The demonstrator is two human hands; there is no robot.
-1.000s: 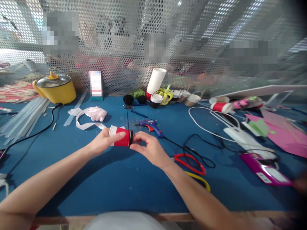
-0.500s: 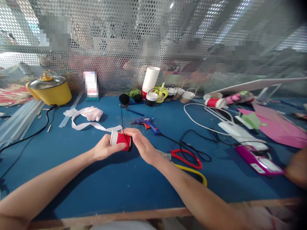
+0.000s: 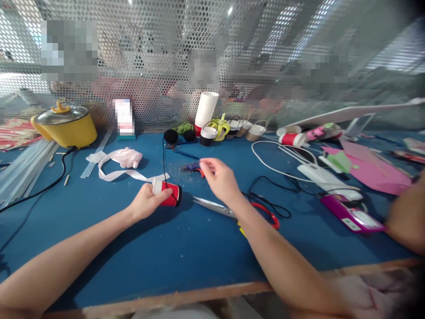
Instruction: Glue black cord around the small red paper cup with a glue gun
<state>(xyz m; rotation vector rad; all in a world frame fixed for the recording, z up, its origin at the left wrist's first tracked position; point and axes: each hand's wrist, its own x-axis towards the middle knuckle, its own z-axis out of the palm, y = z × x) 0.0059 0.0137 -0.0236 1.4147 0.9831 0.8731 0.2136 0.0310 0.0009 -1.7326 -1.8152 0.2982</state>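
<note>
The left hand (image 3: 146,203) grips a red paper cup (image 3: 167,194) lying sideways on the blue table (image 3: 172,252). The right hand (image 3: 221,179), loosely open, hovers beside the glue gun (image 3: 192,167), scissors (image 3: 229,210) just below; bare table lies toward the near edge.

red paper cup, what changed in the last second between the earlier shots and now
The right hand let go of the red paper cup and moved up toward the blue glue gun. The left hand kept its grip on the cup; the red-handled scissors stayed put.
</note>
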